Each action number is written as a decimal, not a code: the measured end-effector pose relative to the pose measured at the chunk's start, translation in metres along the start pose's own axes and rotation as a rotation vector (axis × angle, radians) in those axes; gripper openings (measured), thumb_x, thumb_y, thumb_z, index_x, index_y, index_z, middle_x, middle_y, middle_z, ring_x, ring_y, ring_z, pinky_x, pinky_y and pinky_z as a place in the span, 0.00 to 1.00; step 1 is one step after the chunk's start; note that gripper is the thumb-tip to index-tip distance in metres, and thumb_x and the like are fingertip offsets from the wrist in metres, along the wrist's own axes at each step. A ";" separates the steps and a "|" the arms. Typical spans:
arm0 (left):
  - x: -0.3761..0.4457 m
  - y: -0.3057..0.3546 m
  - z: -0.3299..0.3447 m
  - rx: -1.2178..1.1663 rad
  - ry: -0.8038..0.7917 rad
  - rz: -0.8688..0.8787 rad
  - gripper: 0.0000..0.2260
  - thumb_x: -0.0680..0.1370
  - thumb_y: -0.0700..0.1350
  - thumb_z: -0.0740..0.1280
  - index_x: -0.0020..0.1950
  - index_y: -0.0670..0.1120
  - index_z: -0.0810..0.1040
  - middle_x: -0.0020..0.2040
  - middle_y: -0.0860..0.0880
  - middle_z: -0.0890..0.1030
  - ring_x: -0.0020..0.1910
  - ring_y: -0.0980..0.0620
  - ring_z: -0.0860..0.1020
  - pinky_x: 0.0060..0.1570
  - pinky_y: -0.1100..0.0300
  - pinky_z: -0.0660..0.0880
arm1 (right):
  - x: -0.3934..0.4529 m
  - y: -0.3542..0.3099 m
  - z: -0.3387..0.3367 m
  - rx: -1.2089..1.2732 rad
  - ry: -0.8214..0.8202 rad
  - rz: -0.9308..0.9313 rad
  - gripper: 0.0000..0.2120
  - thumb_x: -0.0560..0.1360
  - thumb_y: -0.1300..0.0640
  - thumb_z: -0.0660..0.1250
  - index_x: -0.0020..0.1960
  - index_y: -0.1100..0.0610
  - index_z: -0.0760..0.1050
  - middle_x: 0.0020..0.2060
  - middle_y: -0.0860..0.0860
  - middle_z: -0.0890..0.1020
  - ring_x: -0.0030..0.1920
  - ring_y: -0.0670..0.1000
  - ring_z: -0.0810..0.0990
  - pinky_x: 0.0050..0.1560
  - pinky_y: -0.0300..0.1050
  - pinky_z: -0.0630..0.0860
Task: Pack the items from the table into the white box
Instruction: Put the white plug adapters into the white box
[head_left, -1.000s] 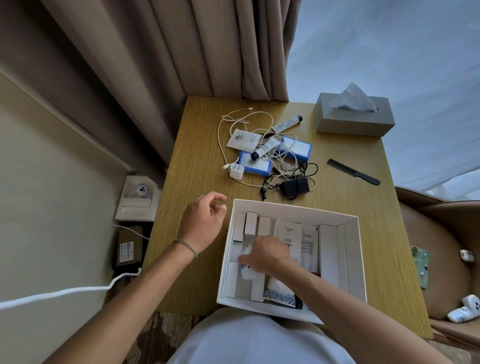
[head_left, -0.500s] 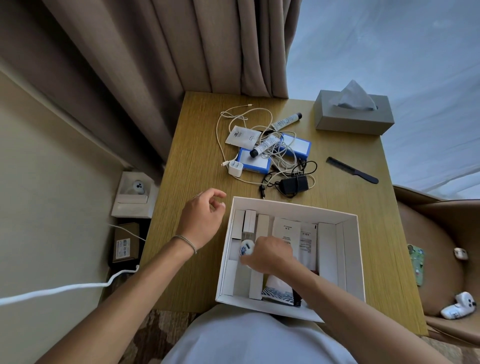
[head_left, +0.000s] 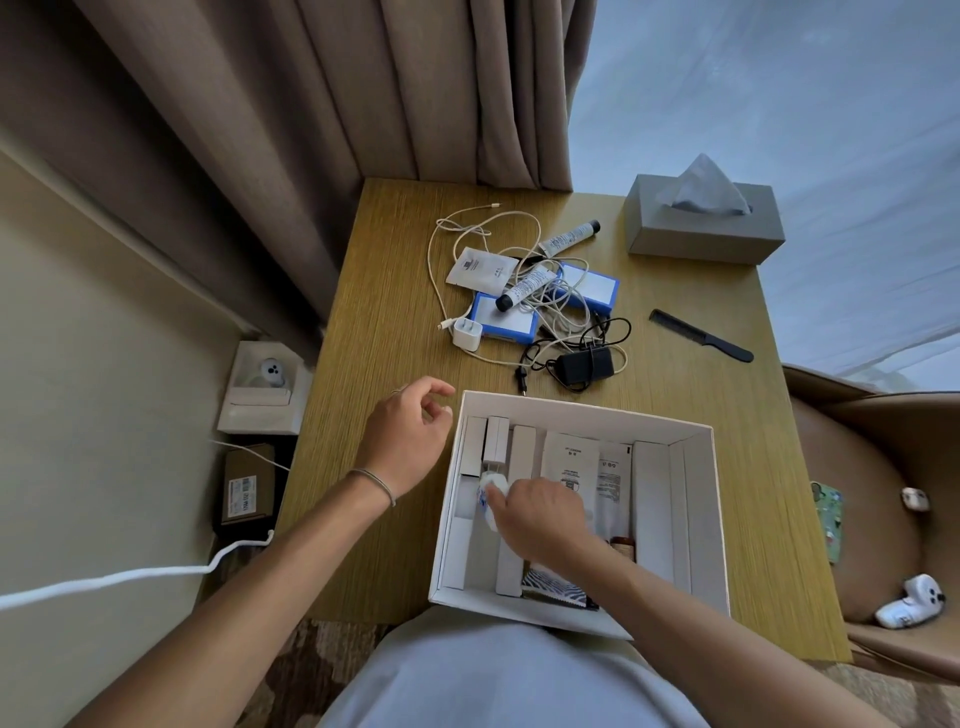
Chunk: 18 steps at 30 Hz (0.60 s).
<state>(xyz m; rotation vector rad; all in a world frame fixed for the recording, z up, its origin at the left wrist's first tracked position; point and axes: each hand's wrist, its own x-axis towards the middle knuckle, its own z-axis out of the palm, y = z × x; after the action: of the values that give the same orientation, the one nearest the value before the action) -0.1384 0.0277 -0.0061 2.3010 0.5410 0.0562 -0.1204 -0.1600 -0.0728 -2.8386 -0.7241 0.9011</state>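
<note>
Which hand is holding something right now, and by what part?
The right hand grips a small white bottle with blue print by its lower end, inside the white cardboard box. The left hand holds nothing, fingers loosely curled.

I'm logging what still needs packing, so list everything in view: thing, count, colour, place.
white box: 1, white, near edge of the table, open, part filled
table: 1, wood
long cartons: several, white, upright in the box
sachets: 2, white, inside the box
small bottle: 1, white with blue print, in the box at the right hand
tubes: 2, white with black caps, in the table pile
flat boxes: 2, blue and white, in the pile
packet: 1, white, in the pile
white cable: 1, with white plug
black adapter: 1, with black cord
comb: 1, black, right of the pile
tissue box: 1, grey, far right corner
left hand: empty, beside the box
right hand: holding the bottle
</note>
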 end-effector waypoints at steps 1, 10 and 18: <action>0.000 0.000 0.001 0.001 -0.006 0.003 0.08 0.79 0.44 0.66 0.58 0.52 0.79 0.42 0.58 0.77 0.39 0.60 0.77 0.34 0.70 0.71 | 0.004 0.004 -0.004 0.036 -0.070 -0.012 0.30 0.81 0.37 0.46 0.43 0.56 0.77 0.33 0.52 0.76 0.35 0.53 0.77 0.36 0.47 0.74; 0.009 0.002 0.005 0.005 -0.027 0.000 0.08 0.79 0.44 0.67 0.56 0.54 0.79 0.41 0.57 0.78 0.39 0.59 0.77 0.33 0.68 0.70 | 0.009 0.004 -0.005 0.211 -0.228 0.067 0.28 0.78 0.32 0.56 0.39 0.55 0.75 0.36 0.51 0.82 0.39 0.52 0.81 0.45 0.51 0.80; 0.029 -0.006 0.004 0.048 -0.065 -0.014 0.08 0.79 0.44 0.65 0.57 0.53 0.78 0.43 0.57 0.78 0.39 0.58 0.78 0.36 0.61 0.78 | -0.001 0.001 -0.037 0.231 -0.048 -0.012 0.21 0.82 0.45 0.58 0.35 0.55 0.73 0.28 0.49 0.73 0.28 0.49 0.71 0.31 0.44 0.71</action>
<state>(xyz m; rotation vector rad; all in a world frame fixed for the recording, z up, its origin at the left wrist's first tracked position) -0.1127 0.0399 -0.0166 2.3365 0.5305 -0.0388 -0.0997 -0.1587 -0.0421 -2.6173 -0.5983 0.9837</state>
